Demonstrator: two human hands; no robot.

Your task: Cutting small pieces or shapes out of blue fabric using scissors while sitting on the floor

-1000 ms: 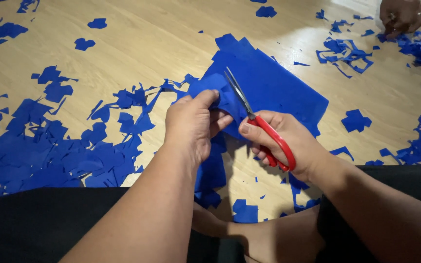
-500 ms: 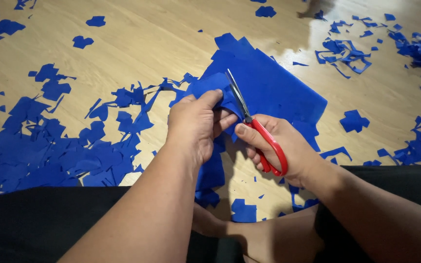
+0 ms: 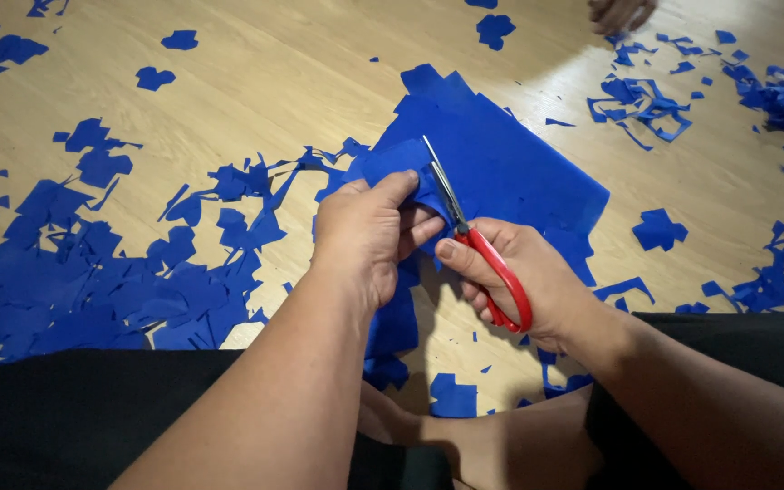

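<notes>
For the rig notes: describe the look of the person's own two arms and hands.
Both forearms are bare, with no sleeves showing. The left hand and right hand wear no gloves, and no rings, watch or bracelet are visible. Nails are short and unpainted. Black clothing covers the legs below the arms.

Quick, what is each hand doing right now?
Left hand: closed, pinching the blue paper sheet.
Right hand: closed around the red-handled scissors, blades in the paper.

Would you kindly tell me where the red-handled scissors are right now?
In the head view, just right of centre: the red-handled scissors are in the right hand, blades cutting the blue paper sheet that the left hand grips.
</notes>
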